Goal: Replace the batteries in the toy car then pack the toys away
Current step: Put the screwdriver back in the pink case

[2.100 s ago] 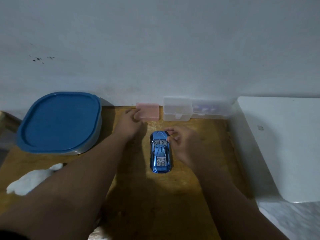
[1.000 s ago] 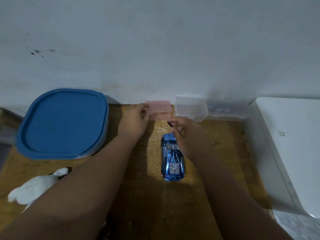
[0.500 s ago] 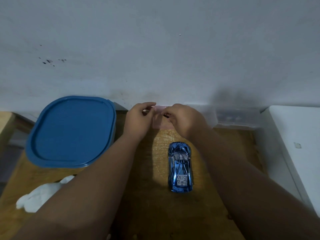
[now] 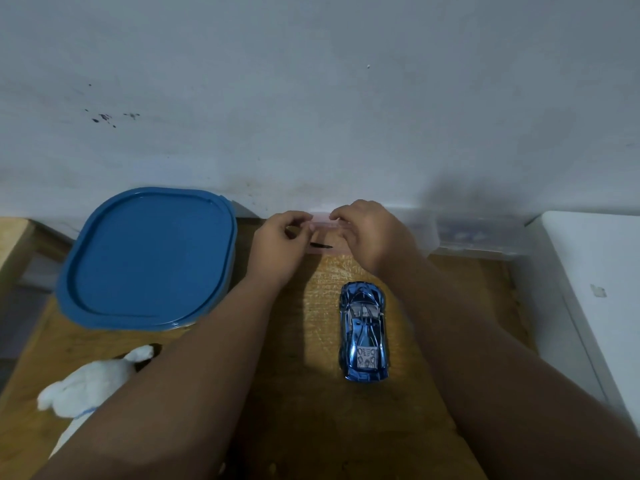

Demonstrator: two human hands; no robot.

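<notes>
I am watching a wooden table [image 4: 322, 306] sitting against a grey wall [image 4: 311, 98] carrying dark specks [image 4: 104, 117], a white cabinet [image 4: 595, 271] standing just beside it.

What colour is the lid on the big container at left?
The lid is plain blue; the head view shows it best.

Toy car [image 4: 363, 330]: glossy, chrome-like blue finish. Table [image 4: 325, 427]: grained wood. Lid [image 4: 149, 258]: smooth blue plastic. Small box [image 4: 323, 225]: translucent pink plastic. Soft toy [image 4: 90, 382]: white fluffy cloth.
</notes>
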